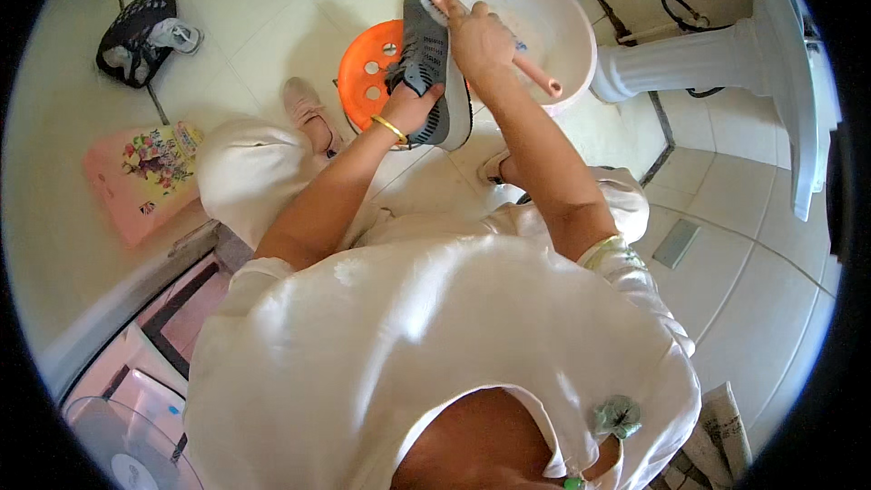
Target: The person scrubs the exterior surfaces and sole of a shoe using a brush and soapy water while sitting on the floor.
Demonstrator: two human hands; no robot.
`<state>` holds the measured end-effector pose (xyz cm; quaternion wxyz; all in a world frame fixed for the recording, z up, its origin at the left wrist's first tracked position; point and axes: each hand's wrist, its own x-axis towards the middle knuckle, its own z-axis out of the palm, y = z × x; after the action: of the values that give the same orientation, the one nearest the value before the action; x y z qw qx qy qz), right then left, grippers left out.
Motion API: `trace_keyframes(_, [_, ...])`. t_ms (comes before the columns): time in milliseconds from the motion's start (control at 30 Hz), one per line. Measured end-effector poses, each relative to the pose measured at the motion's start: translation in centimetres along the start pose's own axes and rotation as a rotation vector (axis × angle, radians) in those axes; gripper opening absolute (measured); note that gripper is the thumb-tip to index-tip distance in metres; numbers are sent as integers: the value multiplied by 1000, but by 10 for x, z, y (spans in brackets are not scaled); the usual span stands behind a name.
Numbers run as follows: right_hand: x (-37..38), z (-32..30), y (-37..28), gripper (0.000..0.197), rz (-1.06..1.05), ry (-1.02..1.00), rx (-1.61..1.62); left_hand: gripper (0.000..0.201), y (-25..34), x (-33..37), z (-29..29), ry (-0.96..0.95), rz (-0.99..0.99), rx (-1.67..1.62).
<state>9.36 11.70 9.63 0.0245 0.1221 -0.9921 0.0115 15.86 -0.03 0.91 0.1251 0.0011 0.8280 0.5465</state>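
My left hand [413, 109] is closed around the opening of a grey knit sneaker [425, 41], holding it over an orange stool with round holes [361, 68]. The shoe's toe points away from me and its pale sole faces right. My right hand [481, 44] grips a pink scrubbing brush [537, 74] by its handle. White bristles at the brush's far end touch the toe of the sneaker. Just right of the shoe stands a white basin [572, 32] with cloudy water in it, partly covered by my right hand and the brush.
A black mesh basket [136, 32] with a light shoe [177, 36] lies at the far left. Nearer is a pink flowered package [136, 186]. A white pedestal [671, 63] under a sink [789, 63] stands right of the basin, with dark hoses by the tiled wall.
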Motion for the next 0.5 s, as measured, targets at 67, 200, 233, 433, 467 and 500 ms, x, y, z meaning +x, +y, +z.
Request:
trace_keyframes(67, [3,-5,-2,43,-39,-34,42,37,-8,-3,1,37,-2,-73])
trace_keyframes(200, [-89,12,-2,43,-169,-26,-48,35,-15,-8,3,147,169,-178])
trace_keyframes(233, [-99,8,-4,43,-183,-36,-66,35,-18,-7,4,146,167,-179])
trace_keyframes(433, [0,12,15,42,0,68,88,36,-5,-2,-3,-5,-18,-102])
trace_keyframes(467, [10,11,18,43,18,41,125,38,-5,-1,-1,3,-47,-121])
trace_keyframes(500, [15,10,23,43,39,15,162,38,-5,0,1,-4,-40,-115])
